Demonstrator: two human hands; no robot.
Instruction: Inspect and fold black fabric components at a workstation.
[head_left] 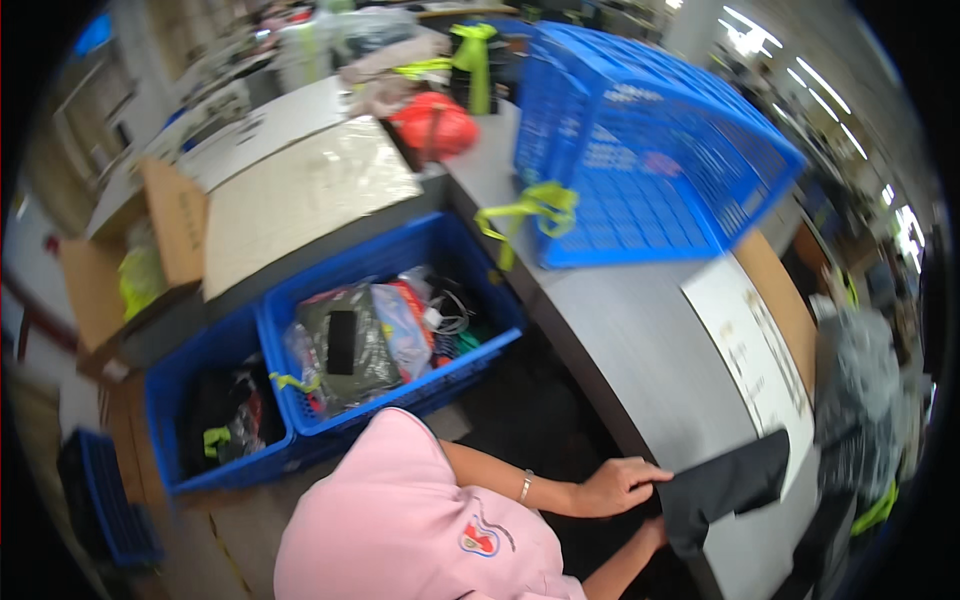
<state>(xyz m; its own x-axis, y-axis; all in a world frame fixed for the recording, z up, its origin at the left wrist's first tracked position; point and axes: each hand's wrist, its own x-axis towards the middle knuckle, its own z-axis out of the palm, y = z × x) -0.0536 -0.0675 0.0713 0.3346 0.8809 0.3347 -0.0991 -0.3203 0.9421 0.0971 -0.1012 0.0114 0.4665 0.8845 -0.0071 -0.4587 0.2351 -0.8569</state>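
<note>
A piece of black cloth [728,488] hangs partly over the near edge of the grey table, its far end across a white board [745,345]. My left hand [620,487] is closed at the cloth's upper left corner, its fingers pinching the fabric. Below it, my right hand [653,532] meets the lower left part of the same cloth. The fingers of that hand are mostly hidden behind the fabric, so its grip does not show.
A blue crate [625,215] lies on its side on the grey table [620,320], with a yellow-green ribbon [530,210] tied on. Left of me, a blue bin [290,405] holds bagged garments and a dark phone [341,342]. Grey plastic bags [860,380] stand at right.
</note>
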